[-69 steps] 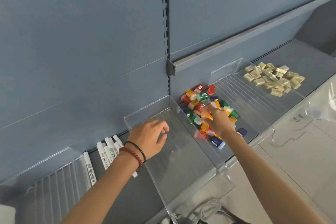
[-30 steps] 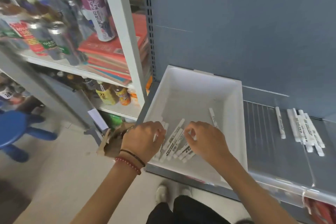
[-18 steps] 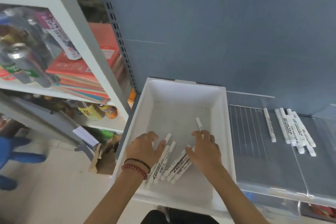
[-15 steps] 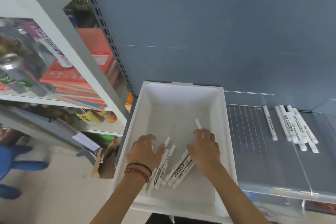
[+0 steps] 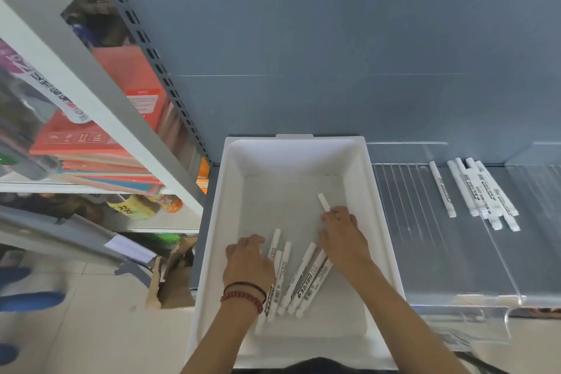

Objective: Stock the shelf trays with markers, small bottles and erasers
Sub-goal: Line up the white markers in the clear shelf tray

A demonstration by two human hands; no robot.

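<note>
Several white markers lie in a loose bunch on the floor of a white plastic bin. My left hand rests palm down on the left side of the bunch and hides part of it. My right hand lies palm down over the bunch's right end, its fingertips touching the near end of a single marker that lies apart. Neither hand has visibly closed around a marker. More white markers lie in the clear shelf tray to the right.
The grey-blue shelf back panel rises behind the bin. A white shelving unit with red books, cans and bottles stands to the left. A torn cardboard piece sits on the floor beside the bin.
I have turned from the bottle tray to the white bin. Over the last second both hands stayed on the markers, the right fingers reaching the lone marker.
</note>
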